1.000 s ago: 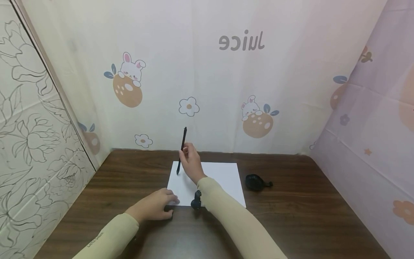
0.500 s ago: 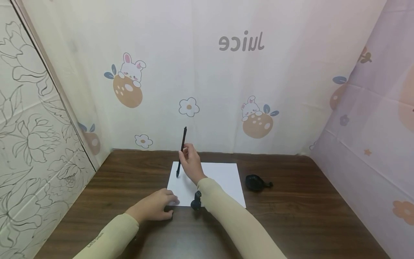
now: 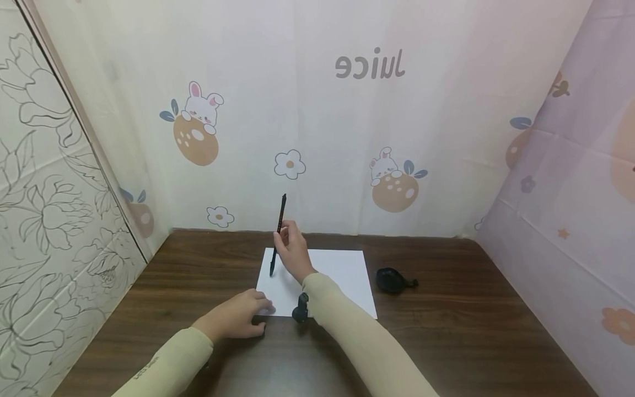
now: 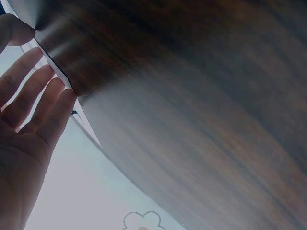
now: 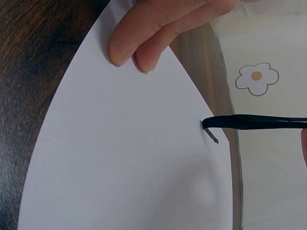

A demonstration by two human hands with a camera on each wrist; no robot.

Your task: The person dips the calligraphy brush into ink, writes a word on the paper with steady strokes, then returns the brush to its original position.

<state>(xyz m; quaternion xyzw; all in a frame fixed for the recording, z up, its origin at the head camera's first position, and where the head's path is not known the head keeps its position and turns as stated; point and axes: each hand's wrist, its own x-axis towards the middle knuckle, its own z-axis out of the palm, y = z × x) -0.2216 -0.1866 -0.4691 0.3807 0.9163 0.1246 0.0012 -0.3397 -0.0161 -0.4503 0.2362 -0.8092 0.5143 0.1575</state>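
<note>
A sheet of white paper (image 3: 342,275) lies on the brown table. My right hand (image 3: 294,251) pinches a slim black brush (image 5: 261,122) by its shaft, its upper end pointing up and away. In the right wrist view the bent dark tip touches the paper, and a short dark stroke (image 5: 211,136) trails from it. My left hand (image 3: 239,314) rests at the paper's near left corner with fingers extended. Its fingertips (image 5: 120,55) lie on the sheet, and in the head view the thumb is on the table.
Right of the paper sits a small black dish (image 3: 390,280) with a short handle; its contents cannot be made out. Behind the table (image 3: 436,331) hangs a printed curtain (image 3: 322,110), with patterned panels on both sides. A small black device (image 3: 300,309) is at my right wrist.
The brush tip has moved slightly toward me down the left part of the paper, with my right hand still holding it. My left hand has stayed put.
</note>
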